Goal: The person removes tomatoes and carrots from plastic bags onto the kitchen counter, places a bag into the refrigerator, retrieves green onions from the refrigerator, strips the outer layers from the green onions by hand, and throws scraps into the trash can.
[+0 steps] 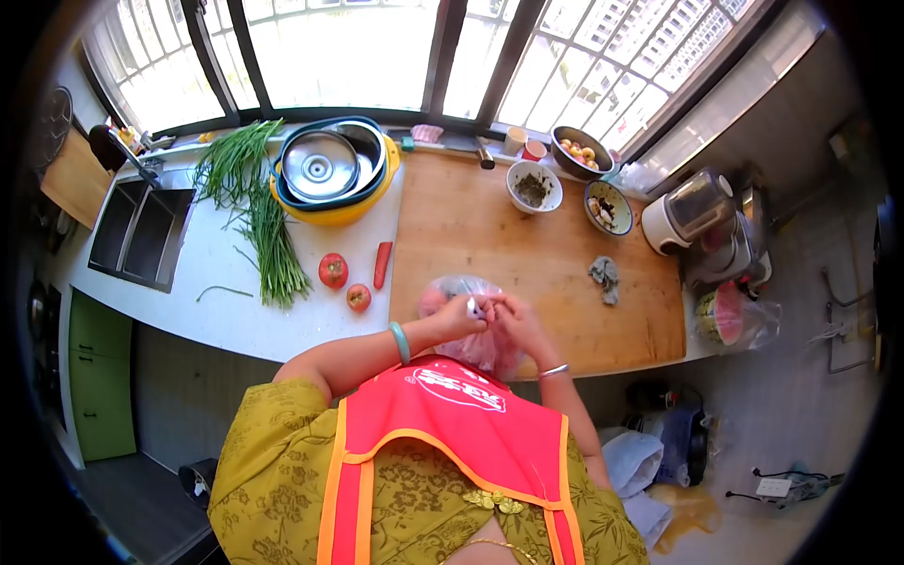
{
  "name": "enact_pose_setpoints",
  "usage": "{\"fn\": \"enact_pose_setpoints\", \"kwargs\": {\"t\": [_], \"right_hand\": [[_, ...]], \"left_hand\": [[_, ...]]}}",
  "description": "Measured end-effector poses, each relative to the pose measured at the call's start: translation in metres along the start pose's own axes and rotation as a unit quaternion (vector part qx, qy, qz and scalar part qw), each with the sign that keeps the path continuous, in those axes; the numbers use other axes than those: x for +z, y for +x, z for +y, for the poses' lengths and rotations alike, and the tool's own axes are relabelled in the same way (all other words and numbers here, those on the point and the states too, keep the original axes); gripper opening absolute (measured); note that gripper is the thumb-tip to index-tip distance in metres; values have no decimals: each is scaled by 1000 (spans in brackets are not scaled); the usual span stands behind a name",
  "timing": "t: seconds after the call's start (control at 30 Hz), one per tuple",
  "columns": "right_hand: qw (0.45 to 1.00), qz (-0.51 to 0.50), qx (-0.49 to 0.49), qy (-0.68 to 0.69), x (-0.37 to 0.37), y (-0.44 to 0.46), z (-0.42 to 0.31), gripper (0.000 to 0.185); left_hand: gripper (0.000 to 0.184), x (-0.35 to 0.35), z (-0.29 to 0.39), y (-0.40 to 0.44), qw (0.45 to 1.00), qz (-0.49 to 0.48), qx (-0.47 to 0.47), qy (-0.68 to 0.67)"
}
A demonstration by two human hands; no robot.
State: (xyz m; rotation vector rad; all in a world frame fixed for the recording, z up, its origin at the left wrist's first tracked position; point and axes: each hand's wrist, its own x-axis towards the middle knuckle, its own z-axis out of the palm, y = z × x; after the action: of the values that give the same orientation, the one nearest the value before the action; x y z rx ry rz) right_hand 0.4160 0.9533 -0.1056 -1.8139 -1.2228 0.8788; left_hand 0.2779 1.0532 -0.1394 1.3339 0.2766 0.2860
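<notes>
At the front edge of the wooden board, a clear plastic bag [485, 352] with pinkish contents hangs partly over the edge. My left hand [457, 320], below a jade bangle [399, 345], is closed on the gathered top of the bag. Close against it, my right hand [520, 325] pinches the same part, with a silver bangle [554, 371] on that wrist. A bit of white shows at the left fingers; what it is I cannot make out. Left of the bag lie two tomatoes [332, 270] and a carrot piece [382, 265].
Green stalks [270, 247] lie by the sink [141, 231]. A yellow basin [334, 215] holds metal pots. Bowls [534, 188], a grey cloth [604, 279], a blender-like appliance [692, 209] and a cut watermelon [720, 315] stand or lie to the right.
</notes>
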Motion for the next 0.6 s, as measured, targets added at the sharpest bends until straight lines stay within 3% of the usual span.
{"fn": "enact_pose_setpoints", "kwargs": {"t": [0.03, 0.1, 0.17, 0.27, 0.33, 0.37, 0.43, 0.6], "right_hand": [[1000, 2, -8, -2, 6, 1, -4, 22], [998, 48, -47, -15, 13, 2, -13, 15], [998, 56, -34, -21, 13, 3, -18, 14], [996, 61, -6, 57, 11, 7, 0, 16], [985, 8, 79, 154, 6, 7, 4, 17], [985, 10, 77, 152, 4, 7, 5, 17], [958, -35, 136, 251, 1, 4, 4, 23], [917, -81, 152, 359, -5, -1, 9, 25]], "left_hand": [[11, 1, 8, -1, 1000, 1, 7, 5], [16, 4, 26, -3, 939, 30, 183, 291], [19, 5, 32, -1, 929, 32, 208, 305], [17, 7, 26, 8, 872, 20, 205, 445], [18, 5, 19, 13, 882, 58, 205, 421], [19, 4, 15, 16, 892, 93, 199, 395], [19, 0, 15, 16, 898, 79, 199, 384], [16, 1, 17, 7, 908, 124, 175, 360]]}}
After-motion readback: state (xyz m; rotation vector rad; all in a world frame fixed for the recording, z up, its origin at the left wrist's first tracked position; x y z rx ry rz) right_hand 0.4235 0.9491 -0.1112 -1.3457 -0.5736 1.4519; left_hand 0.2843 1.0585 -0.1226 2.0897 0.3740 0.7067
